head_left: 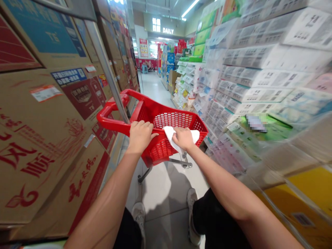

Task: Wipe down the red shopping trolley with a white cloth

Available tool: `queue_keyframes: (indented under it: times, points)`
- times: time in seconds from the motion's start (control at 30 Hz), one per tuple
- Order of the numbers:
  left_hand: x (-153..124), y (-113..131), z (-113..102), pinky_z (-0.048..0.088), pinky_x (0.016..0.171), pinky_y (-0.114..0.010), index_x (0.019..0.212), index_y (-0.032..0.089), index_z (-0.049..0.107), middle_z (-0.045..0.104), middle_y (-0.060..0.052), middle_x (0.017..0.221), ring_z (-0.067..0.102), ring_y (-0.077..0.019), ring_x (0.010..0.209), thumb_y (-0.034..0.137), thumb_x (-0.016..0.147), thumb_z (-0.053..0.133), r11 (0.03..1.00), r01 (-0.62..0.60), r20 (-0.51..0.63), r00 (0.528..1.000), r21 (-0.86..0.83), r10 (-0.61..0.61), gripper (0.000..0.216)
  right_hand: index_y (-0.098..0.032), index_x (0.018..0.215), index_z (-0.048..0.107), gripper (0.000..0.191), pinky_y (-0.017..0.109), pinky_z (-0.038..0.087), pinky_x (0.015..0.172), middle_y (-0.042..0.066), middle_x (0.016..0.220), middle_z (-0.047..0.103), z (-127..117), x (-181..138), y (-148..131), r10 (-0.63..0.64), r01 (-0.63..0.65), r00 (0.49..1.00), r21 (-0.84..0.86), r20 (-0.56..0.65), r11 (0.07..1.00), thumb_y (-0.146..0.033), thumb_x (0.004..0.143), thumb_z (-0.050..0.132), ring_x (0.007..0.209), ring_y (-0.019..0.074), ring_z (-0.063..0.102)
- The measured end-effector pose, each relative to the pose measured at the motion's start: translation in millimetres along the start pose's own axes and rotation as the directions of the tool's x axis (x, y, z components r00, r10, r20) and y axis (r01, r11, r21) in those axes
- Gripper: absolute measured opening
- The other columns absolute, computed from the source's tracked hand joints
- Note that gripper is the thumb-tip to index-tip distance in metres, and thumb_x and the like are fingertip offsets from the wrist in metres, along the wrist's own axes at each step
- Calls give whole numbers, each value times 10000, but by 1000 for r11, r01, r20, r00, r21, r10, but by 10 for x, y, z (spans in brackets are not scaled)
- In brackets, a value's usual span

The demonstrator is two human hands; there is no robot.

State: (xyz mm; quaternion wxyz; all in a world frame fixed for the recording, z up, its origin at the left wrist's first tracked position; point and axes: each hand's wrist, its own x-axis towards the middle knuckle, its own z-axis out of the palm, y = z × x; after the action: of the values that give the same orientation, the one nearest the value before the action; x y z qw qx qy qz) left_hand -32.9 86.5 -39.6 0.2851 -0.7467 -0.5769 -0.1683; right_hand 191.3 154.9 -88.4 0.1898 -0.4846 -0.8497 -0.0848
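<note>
A red plastic shopping cart (171,119) with perforated basket walls stands sideways in front of me, its handle to the left. My left hand (140,135) is closed over the near rim of the basket close to the handle end. My right hand (184,137) presses a white cloth (169,133) against the same rim, farther right. The cloth drapes over the rim and down the near outer wall. The part of the basket's inside that I can see holds nothing.
Stacked cardboard cartons (33,138) line the left side, with a metal pole (106,69) before them. Wrapped tissue packs (249,86) pile up on the right. The tiled aisle (153,86) runs ahead toward more shelves.
</note>
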Motion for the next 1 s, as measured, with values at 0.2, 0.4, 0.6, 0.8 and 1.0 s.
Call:
queue_keyframes:
  times: [0.2,0.4,0.6,0.8,1.0]
  points:
    - [-39,-6,-19,336,769,-455,884,186,634,679,-123,865,568,-312,891,406,885,643,1000,-22,11,1000,13,22,220,-194,1138,626,385,327,338,855,102,1120,730,-28,80,-396,-145,146,989,68,-17,987,-416,1039,328,1024,247,623]
    - [-50,-53,-48,342,792,-449,885,193,622,688,-117,901,567,-307,906,471,891,637,999,-5,41,999,45,3,279,-186,997,691,499,298,285,676,99,959,753,36,-13,363,76,-74,997,-73,30,995,-525,1033,326,841,227,652]
    - [-18,-26,-36,338,802,-451,884,187,620,681,-110,891,568,-309,914,457,898,634,998,28,46,999,55,-30,270,-178,954,705,506,316,285,740,109,912,756,93,-14,451,188,-192,981,-88,-47,977,-420,1062,273,820,218,653]
    - [-41,8,-53,331,785,-448,894,182,626,677,-115,897,564,-313,919,430,880,660,999,-1,44,999,36,0,250,-185,1077,656,487,339,303,866,117,1083,738,81,48,-367,-25,31,991,48,-129,998,-481,1068,270,991,245,624]
    - [-76,-40,-83,331,787,-447,894,186,628,680,-116,900,560,-310,910,449,883,653,999,-2,50,999,35,0,265,-181,1045,704,556,301,353,789,121,1008,757,36,67,-187,-5,5,1000,19,4,1000,-522,1063,266,921,233,662]
